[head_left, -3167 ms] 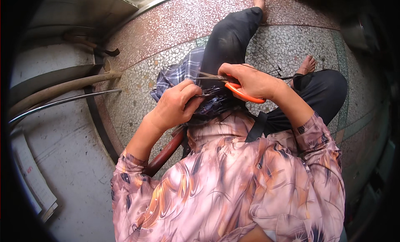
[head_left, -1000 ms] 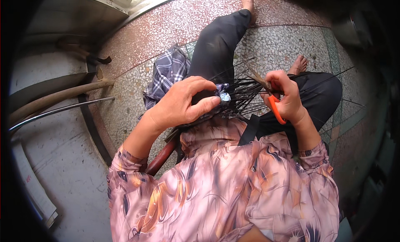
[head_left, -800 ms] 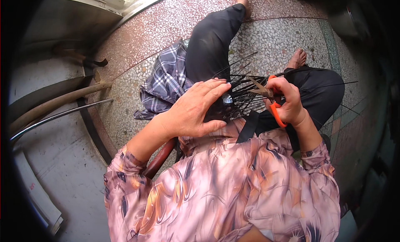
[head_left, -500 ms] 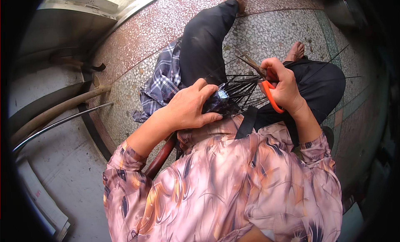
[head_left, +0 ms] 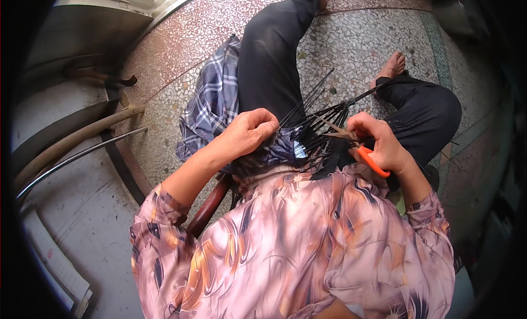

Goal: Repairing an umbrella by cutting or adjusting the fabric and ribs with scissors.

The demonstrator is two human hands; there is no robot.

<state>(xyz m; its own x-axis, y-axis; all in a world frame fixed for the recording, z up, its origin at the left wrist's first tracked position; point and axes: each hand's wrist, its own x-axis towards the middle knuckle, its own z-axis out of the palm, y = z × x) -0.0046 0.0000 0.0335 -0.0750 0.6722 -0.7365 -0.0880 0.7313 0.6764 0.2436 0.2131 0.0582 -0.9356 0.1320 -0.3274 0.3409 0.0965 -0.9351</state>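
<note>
A folded umbrella frame of thin black ribs (head_left: pixel 334 116) lies across my lap, its ribs fanning out between my hands. Dark blue plaid umbrella cloth (head_left: pixel 211 107) drapes over my left thigh, with a bunched part against the ribs; a small shiny silvery patch shows on it. My left hand (head_left: pixel 250 133) is closed in a pinch above the cloth, beside the rib ends; what its fingertips hold is too small to make out. My right hand (head_left: pixel 381 143) grips orange-handled scissors (head_left: pixel 374 161). Their blades are parted and point left over the ribs.
At the left stand a wooden pole (head_left: pixel 82 140) and a thin metal rod (head_left: pixel 82 162) beside a grey surface (head_left: pixel 104 225). A dark red curved bar (head_left: pixel 208 209) is under my left arm. Speckled stone floor (head_left: pixel 351 50) spreads ahead of my legs.
The umbrella frame has turned, so its ribs now slant up to the right. My left hand has let go of the bunched cloth and closed to a pinch. The scissors have moved down and right.
</note>
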